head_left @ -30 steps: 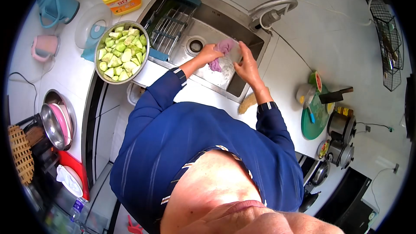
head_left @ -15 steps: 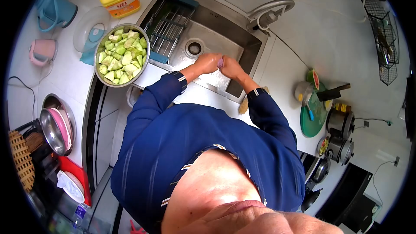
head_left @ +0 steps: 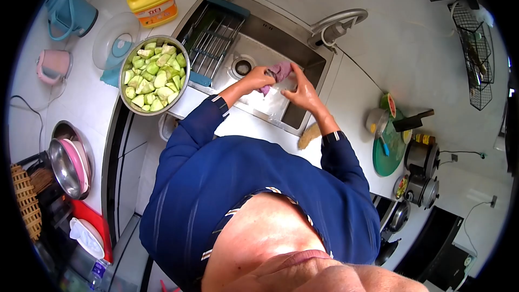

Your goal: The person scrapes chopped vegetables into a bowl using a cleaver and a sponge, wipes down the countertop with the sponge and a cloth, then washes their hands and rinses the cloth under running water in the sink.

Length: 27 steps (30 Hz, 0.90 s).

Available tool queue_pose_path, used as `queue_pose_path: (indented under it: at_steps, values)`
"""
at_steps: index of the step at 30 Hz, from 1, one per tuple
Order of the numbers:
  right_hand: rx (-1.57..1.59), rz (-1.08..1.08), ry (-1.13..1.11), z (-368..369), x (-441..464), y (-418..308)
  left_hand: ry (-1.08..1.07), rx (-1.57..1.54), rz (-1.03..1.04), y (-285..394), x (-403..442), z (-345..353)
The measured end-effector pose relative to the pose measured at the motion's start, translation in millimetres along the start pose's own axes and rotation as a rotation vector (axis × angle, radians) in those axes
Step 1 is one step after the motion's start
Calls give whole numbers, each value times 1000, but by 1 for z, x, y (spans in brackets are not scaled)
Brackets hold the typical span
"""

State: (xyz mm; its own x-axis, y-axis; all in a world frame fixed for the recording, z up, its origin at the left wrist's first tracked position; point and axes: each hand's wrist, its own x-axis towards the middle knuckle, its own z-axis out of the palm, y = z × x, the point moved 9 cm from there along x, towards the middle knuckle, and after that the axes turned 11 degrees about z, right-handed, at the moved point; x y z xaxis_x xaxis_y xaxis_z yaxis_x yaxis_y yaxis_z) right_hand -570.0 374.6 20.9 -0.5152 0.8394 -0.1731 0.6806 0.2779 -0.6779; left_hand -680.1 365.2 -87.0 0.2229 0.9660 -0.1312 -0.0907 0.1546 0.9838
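A crumpled purple cloth (head_left: 280, 70) hangs over the stainless steel sink (head_left: 322, 64). My left hand (head_left: 256, 79) is closed around the cloth's left side, and a corner droops below the fingers. On the other side my right hand (head_left: 304, 93) has its thumb and fingers spread apart; the fingertips are at the cloth's right edge, and I cannot tell how firmly they touch it. Both hands look wet. Below them the sink floor is wet, with the drain (head_left: 243, 67) to the left.
A dish rack (head_left: 212, 43) spans the sink's left part, beside a bowl of chopped green vegetable (head_left: 154, 75). Behind the bowl stands a yellow detergent jug (head_left: 153, 4). The faucet (head_left: 336, 30) rises at the back. On the right lie a green cutting board (head_left: 386, 159) and a cleaver (head_left: 406, 123).
The cloth, bunched between both hands before, is now loosened and spread out more. My right hand has moved right and opened its fingers; my left hand still grips the cloth.
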Motion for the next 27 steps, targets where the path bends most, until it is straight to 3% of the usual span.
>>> queue_pose_path:
  at_steps: [1, 4, 6, 8, 11, 13, 16, 20, 23, 27]
  values:
    - [-259, -193, 113, -7, -11, -31, -70, -184, -85, -9, -2, 10]
    - [-534, -503, 101, 6, -16, -53, -281, -573, -242, 4, -18, 47]
    - [-405, -572, 95, -1, -16, -63, -336, -495, -286, 23, -30, 59]
    - [-342, -633, 20, 0, -8, -62, -342, -263, -112, 19, -17, 55]
    - [-518, -265, -174, 28, 13, -4, -382, 316, -22, 11, -2, 51]
    - [-447, -135, -107, 35, 17, 11, -458, 701, -97, 3, 3, 50]
    - [-272, 55, 8, 50, 25, 35, -91, 1023, 222, 5, 12, 30]
    - [125, 204, -41, 89, 23, 86, -128, 1114, 462, 22, 5, 31]
    - [692, 854, -271, 107, -5, 84, -103, 1171, 666, 22, 9, 33]
    - [1231, 1020, -280, 131, -18, 81, -95, 1212, 723, 19, 15, 34]
